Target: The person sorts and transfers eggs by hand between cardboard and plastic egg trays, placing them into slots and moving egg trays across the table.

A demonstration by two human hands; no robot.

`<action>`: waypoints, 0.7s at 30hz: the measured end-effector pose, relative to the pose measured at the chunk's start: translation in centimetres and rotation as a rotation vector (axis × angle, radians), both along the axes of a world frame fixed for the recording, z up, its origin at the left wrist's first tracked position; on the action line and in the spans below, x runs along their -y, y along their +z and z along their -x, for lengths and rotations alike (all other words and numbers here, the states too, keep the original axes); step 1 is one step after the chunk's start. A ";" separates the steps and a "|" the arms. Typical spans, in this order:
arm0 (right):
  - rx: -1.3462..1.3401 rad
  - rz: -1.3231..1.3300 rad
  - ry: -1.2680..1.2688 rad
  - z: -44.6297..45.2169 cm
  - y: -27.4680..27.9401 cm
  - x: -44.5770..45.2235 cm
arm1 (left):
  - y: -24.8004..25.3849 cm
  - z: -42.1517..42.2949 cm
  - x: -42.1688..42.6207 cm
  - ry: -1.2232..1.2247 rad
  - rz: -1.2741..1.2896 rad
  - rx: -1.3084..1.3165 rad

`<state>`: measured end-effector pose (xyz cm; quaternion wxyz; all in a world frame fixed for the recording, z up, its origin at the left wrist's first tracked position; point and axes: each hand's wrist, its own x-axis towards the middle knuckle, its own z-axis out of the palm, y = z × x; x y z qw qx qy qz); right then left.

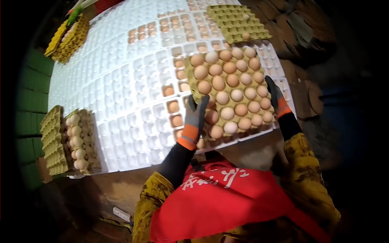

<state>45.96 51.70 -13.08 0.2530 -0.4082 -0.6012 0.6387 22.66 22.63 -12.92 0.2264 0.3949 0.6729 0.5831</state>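
Observation:
A pulp egg tray (189, 67) filled with rows of brown and pale eggs (232, 80) lies in front of me, over the right part of the white moulded trays (121, 105). My left hand (195, 115), in a grey and orange glove, grips its left edge near the front corner. On the opposite side my right hand (277, 97), gloved alike, has its fingers along the right edge. Just left of the pulp tray, brown eggs (173, 107) sit in the white cells. What lies beneath the pulp tray is mostly hidden.
Another pulp tray (239, 24) with a few eggs lies at the back right. At the near left stand an upright pulp tray (54, 141) and a tray of eggs (77, 141). A green-gloved hand (75, 15) of another person touches yellow trays (77, 38) at the far left.

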 end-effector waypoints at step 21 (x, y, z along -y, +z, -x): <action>0.496 -1.057 0.712 -1.5 7.9 11.6 | 6.2 -4.9 2.3 -0.250 0.287 -0.427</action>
